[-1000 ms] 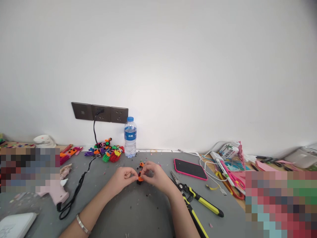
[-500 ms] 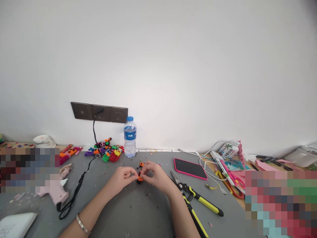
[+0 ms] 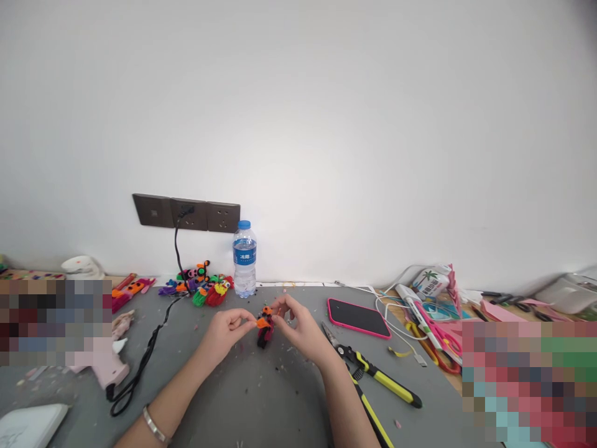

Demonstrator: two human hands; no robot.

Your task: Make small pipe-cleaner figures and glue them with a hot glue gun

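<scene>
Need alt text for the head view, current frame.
Two hands, left hand and right hand, pinch a small orange and red craft figure over a grey table. Yellow-handled pliers and a pink-cased phone lie to the right, a water bottle behind.

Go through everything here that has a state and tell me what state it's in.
Left hand: pinching the orange piece.
Right hand: holding the figure.
Bottle: upright, capped.
Phone: flat, screen dark.
Cutters: lying untouched.
Glue gun: lying down, corded.
Socket: plug in.

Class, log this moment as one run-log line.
left hand: pinching orange piece | right hand: holding small craft figure | surface: grey mat | nearby: pliers
</scene>
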